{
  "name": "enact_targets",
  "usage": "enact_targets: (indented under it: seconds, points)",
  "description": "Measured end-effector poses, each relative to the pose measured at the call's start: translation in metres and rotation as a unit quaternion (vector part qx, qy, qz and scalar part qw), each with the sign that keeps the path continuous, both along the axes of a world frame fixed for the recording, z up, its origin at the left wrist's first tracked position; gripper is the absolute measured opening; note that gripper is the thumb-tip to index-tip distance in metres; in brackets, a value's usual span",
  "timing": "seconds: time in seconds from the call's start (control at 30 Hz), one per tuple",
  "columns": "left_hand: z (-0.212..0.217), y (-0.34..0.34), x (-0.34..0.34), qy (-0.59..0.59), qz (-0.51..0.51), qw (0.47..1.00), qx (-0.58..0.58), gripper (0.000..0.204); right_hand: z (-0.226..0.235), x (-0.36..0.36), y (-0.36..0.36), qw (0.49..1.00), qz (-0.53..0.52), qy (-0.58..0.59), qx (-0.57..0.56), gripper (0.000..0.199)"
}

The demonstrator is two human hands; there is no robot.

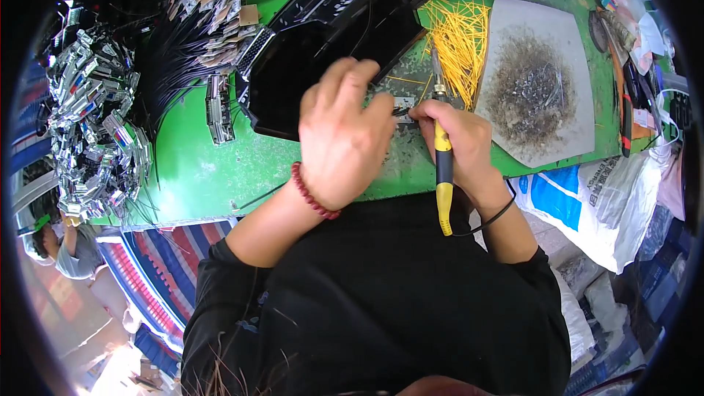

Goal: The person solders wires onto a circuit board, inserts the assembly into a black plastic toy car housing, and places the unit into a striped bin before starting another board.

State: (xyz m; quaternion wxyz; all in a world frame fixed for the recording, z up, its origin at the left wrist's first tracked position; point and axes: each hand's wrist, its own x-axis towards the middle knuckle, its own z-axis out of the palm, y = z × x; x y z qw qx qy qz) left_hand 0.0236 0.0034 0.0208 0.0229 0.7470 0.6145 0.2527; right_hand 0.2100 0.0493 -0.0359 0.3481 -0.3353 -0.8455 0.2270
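Note:
My left hand presses down on a small silver component lying on the green work surface, its fingers curled over it. My right hand grips a soldering iron with a yellow and black handle, its metal tip pointing up toward the far side beside the small part. The iron's black cord loops around my right wrist. A red bead bracelet sits on my left wrist. Just beyond my hands lies a large black plastic housing.
A bundle of thin yellow wires lies right of the housing. A grey mat with dark solder debris sits at the right. Silver parts with black leads are heaped at the left. White sacks stand below the table's right edge.

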Motion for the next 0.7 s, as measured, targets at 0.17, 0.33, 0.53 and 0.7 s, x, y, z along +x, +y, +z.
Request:
enact_targets:
  seconds: [0.17,0.33,0.53,0.7]
  points:
    - [0.001,0.004,-0.003,0.054,0.034,0.993,-0.101,0.025,0.005,0.003,-0.003,1.000,0.000,-0.008,-0.029,0.024]
    - [-0.007,0.008,-0.003,-0.207,-0.031,0.977,-0.045,0.022,0.000,0.005,-0.006,0.999,0.010,-0.010,-0.029,0.025]
    - [0.038,0.014,-0.010,-0.313,-0.123,0.939,-0.071,0.032,0.012,0.005,-0.001,0.998,0.023,-0.013,-0.057,0.025]
    - [0.014,0.008,-0.018,-0.244,-0.148,0.955,-0.080,0.018,0.008,0.000,0.002,0.999,0.011,0.025,-0.035,0.022]
